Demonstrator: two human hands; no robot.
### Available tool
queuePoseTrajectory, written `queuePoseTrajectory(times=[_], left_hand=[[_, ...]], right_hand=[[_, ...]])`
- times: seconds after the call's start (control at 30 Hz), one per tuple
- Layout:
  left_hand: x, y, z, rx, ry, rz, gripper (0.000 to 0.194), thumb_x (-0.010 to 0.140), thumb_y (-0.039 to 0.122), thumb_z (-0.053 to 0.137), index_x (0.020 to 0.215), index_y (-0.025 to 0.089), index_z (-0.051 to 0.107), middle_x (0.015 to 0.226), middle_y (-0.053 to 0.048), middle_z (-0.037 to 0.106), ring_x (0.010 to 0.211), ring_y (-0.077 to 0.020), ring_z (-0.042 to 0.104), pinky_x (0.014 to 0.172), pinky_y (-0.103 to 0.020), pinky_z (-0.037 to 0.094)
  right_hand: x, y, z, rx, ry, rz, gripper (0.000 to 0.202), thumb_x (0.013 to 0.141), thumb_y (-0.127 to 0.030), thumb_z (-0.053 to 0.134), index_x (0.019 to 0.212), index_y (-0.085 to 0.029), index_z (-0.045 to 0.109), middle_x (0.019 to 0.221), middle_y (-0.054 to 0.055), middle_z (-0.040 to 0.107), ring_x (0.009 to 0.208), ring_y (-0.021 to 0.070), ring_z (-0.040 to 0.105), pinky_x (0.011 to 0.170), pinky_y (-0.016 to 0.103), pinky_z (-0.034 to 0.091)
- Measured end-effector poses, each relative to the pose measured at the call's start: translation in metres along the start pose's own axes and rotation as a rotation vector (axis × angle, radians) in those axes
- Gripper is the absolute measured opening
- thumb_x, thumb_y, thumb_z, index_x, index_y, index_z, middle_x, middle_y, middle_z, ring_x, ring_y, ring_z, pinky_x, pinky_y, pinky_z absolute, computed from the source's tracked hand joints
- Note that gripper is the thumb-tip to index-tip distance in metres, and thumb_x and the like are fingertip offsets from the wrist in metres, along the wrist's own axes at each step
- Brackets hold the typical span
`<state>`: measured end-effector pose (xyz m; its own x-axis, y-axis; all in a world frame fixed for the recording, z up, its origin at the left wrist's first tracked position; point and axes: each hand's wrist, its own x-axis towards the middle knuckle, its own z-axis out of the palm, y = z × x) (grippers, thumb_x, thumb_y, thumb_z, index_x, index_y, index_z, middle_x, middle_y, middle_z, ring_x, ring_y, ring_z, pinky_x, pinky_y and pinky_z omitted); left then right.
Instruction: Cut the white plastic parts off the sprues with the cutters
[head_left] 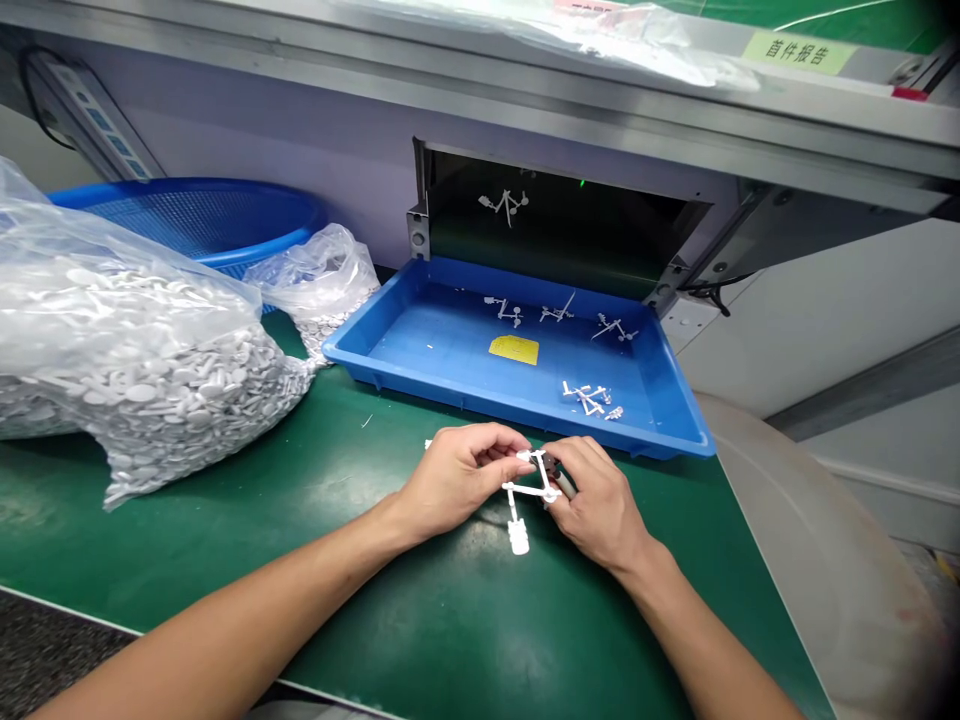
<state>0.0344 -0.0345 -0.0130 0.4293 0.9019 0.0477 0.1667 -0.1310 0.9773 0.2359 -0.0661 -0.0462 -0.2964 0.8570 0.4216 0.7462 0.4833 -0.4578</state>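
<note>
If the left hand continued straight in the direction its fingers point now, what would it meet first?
The left hand points right, toward the right hand. It would probably first meet the small dark tool held there, across the white plastic sprue that both hands grip. Depth is unclear.

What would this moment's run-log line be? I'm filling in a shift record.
left hand: holds white plastic piece | right hand: grips small tool at the piece | blue tray: more white pieces | bag of white discs: left

A pale green label (799, 52) on the upper shelf reads "首件报告". The yellow tag (514, 349) in the blue tray (390, 350) shows no legible text.
</note>
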Motion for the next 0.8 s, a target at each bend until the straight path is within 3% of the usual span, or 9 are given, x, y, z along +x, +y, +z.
queuePoseTrajectory(times=[0.17,0.27,0.6,0.7,0.8], left_hand=[[0.0,-0.006,0.001,0.016,0.031,0.045,0.02,0.082,0.032,0.07,0.093,0.015,0.072,0.085,-0.004,0.073,0.074,-0.0159,0.066,0.069,-0.024,0.052],[0.002,-0.007,0.0,0.055,0.042,0.065,0.018,0.083,0.03,0.069,0.093,0.016,0.072,0.085,-0.003,0.073,0.076,-0.0154,0.066,0.069,-0.023,0.052],[0.006,-0.015,0.003,0.076,0.079,0.112,0.021,0.085,0.03,0.067,0.099,0.015,0.071,0.084,-0.003,0.072,0.07,-0.0137,0.066,0.067,-0.023,0.054],[0.003,-0.007,-0.008,0.213,0.177,0.232,0.02,0.088,0.029,0.064,0.101,0.016,0.071,0.092,-0.004,0.072,0.079,-0.0151,0.067,0.074,-0.025,0.054],[0.006,0.019,-0.048,0.422,0.389,0.41,0.02,0.091,0.027,0.059,0.104,0.017,0.071,0.099,-0.006,0.071,0.087,-0.0154,0.067,0.081,-0.024,0.052]], right_hand=[[-0.003,0.0,0.005,-0.075,0.014,0.029,0.014,0.087,-0.016,0.05,0.094,-0.019,0.062,0.081,0.004,0.059,0.078,0.0203,0.049,0.072,0.033,0.04],[-0.001,-0.001,0.007,0.022,-0.022,0.082,0.014,0.087,-0.017,0.051,0.093,-0.02,0.063,0.082,0.003,0.06,0.078,0.0187,0.052,0.072,0.03,0.04],[0.008,0.019,-0.004,0.361,-0.143,0.534,0.019,0.088,-0.038,0.054,0.087,-0.021,0.063,0.073,-0.003,0.059,0.067,0.0144,0.051,0.062,0.025,0.037],[0.008,0.013,-0.018,0.573,-0.244,0.457,0.021,0.086,-0.039,0.057,0.097,-0.021,0.063,0.087,0.0,0.063,0.078,0.0168,0.055,0.071,0.026,0.042],[0.007,-0.004,-0.028,0.743,-0.476,0.273,0.024,0.079,-0.032,0.064,0.101,-0.021,0.064,0.111,0.004,0.061,0.095,0.02,0.057,0.083,0.027,0.044]])
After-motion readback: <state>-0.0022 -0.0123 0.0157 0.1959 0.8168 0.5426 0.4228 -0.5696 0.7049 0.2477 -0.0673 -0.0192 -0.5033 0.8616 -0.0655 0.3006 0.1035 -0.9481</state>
